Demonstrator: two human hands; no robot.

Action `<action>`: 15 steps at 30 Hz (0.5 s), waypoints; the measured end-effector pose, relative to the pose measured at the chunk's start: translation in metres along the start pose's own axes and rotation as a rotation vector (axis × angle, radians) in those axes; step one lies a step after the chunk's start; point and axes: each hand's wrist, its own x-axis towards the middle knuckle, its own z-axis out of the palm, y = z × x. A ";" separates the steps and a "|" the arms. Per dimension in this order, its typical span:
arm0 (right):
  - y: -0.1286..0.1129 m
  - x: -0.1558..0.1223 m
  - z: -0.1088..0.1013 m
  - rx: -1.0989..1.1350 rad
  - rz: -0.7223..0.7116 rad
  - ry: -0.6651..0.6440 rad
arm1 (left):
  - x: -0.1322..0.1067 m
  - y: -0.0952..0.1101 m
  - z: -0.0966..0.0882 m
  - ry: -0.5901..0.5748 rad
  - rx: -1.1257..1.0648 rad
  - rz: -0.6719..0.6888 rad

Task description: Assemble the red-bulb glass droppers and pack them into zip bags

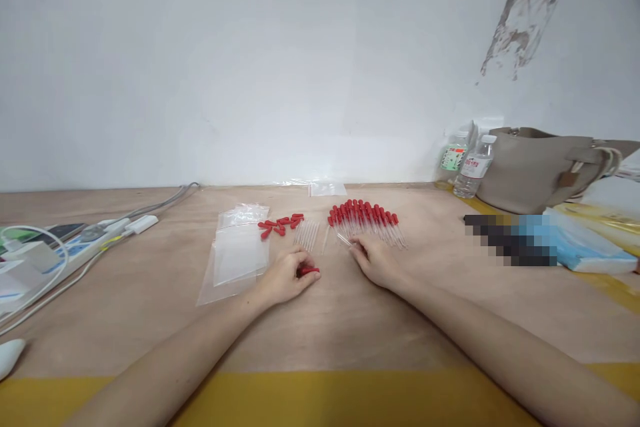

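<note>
My left hand (285, 275) rests on the wooden table (350, 320), its fingers pinched on a red rubber bulb (309, 271). My right hand (374, 260) lies beside it, fingertips closed on a clear glass tube (344, 239). Just beyond the hands lie loose red bulbs (280, 225), a few bare glass tubes (306, 233), and a row of assembled droppers with red bulbs (365, 219).
Clear zip bags (237, 253) lie left of my left hand, another small bag (326, 188) by the wall. A power strip with cables (65, 247) is at far left. Two water bottles (473, 167), a beige bag (540, 167) and blue packaging (575, 247) stand at right.
</note>
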 end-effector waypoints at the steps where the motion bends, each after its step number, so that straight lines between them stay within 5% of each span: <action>1: -0.001 -0.004 -0.001 0.002 -0.040 -0.002 | 0.000 0.001 0.002 0.004 -0.002 -0.007; 8: -0.019 -0.016 -0.002 0.019 -0.236 -0.058 | 0.000 0.003 0.007 0.068 -0.143 -0.064; 15: -0.025 -0.022 0.000 0.003 -0.284 -0.058 | -0.002 0.004 0.011 0.031 -0.368 -0.112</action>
